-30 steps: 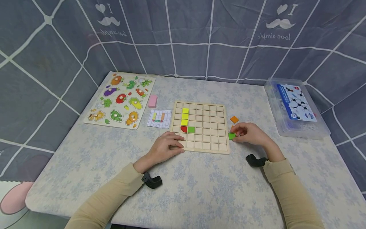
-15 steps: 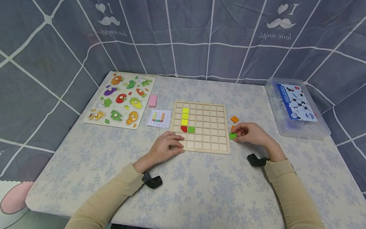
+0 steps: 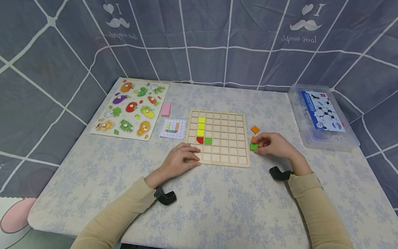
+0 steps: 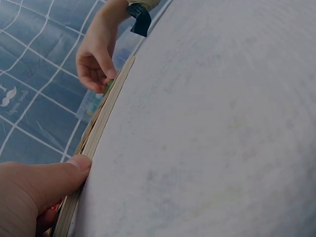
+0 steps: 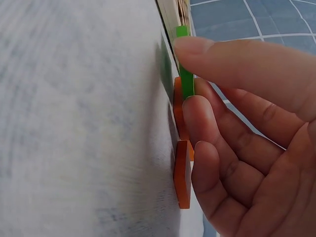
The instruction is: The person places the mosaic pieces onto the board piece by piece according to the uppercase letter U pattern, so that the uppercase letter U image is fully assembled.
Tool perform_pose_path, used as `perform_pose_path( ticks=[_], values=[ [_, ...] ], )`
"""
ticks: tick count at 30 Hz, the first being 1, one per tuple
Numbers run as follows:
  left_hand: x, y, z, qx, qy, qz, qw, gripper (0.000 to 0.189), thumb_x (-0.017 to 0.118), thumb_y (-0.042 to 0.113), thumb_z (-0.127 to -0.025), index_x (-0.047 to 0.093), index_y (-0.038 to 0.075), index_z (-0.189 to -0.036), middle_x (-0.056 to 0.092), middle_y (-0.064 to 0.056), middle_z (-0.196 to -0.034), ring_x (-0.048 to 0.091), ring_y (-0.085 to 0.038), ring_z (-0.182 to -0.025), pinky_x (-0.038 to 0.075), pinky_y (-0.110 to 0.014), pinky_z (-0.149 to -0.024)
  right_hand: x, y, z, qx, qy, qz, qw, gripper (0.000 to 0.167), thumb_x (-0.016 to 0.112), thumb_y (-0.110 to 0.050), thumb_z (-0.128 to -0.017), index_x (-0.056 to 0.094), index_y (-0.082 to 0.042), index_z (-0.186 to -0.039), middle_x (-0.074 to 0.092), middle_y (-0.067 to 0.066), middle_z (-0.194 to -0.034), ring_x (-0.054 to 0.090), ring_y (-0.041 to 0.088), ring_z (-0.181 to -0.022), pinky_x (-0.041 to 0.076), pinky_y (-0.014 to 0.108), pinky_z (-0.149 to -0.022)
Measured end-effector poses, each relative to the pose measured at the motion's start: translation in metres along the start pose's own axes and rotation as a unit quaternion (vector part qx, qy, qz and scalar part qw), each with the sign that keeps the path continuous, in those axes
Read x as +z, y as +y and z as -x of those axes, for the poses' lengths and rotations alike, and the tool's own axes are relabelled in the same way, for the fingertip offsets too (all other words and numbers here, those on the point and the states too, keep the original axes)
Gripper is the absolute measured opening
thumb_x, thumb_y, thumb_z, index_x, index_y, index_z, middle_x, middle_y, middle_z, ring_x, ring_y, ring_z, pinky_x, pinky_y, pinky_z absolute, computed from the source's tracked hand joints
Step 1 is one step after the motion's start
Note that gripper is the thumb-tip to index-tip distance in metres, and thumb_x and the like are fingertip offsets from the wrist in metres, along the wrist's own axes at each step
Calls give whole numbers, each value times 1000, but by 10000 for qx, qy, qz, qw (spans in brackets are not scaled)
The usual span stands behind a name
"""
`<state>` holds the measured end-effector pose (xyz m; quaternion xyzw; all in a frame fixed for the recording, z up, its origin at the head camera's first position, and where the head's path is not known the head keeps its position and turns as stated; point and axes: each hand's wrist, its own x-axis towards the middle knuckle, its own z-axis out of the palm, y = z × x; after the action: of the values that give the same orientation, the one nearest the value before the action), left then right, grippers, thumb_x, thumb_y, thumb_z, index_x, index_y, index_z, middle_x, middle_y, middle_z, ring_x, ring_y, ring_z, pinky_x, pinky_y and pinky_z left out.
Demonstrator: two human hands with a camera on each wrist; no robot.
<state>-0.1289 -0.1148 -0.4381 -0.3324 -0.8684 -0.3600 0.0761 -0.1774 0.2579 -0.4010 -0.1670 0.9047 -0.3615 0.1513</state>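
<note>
Thumb and fingers of my right hand [image 3: 275, 146] pinch a green square tile [image 3: 254, 147] just past the right edge of the wooden grid board [image 3: 228, 165]. In the right wrist view the green tile [image 5: 186, 69] is held over the table, with orange tiles [image 5: 183, 173] close beside the fingers. My left hand [image 3: 178, 159] rests on the board's near-left corner, its thumb against the front edge in the left wrist view. Yellow tiles [image 3: 200, 132] fill a short column on the board, above a red rounded tile [image 3: 200, 140] and another green tile [image 3: 208, 141].
One orange tile [image 3: 255, 129] lies right of the board; another is partly behind my right fingers. A pattern card [image 3: 173, 129], a pink block [image 3: 166, 110] and a vegetable puzzle board [image 3: 136, 119] are on the left. A clear plastic box [image 3: 323, 117] stands at far right.
My right hand, with the green tile, has shifted slightly to the right, away from the board's edge. The left hand has stayed in place on the corner.
</note>
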Motion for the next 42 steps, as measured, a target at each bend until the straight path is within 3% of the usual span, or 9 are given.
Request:
perform_pose_path(
  ticks=[10,19,31,42],
  values=[
    [-1,1,0,-22,-16,47,10000,10,79,20,-77,77,12,-82,68,-3,-109,55,-19,-103,44,-33,-90,0,-3,0,-10,37,60,10000,28,76,-11,-79,66,-2,-104,62,5,-85,57,20,-76,49,32,-67],
    [2,-1,0,322,261,-3,9991,9,79,18,-76,76,10,-80,68,-6,-106,55,-23,-102,44,-34,-90,1,-8,-2,-67,89,65,9999,27,76,-11,-80,66,-3,-104,65,7,-91,57,21,-80,49,33,-69],
    [-1,0,0,-14,24,10,10000,10,79,21,-77,77,13,-83,68,-2,-109,55,-17,-101,45,-32,-87,1,-26,-12,-295,120,103,9994,28,77,-15,-79,67,-4,-103,64,5,-87,58,19,-80,49,32,-71],
    [0,-1,1,31,27,53,10000,8,78,20,-77,77,13,-82,68,-2,-109,55,-19,-105,43,-31,-93,8,-45,-26,-298,-2,-171,9994,27,76,-14,-80,67,-7,-104,63,6,-90,58,20,-83,48,35,-73]
  ],
)
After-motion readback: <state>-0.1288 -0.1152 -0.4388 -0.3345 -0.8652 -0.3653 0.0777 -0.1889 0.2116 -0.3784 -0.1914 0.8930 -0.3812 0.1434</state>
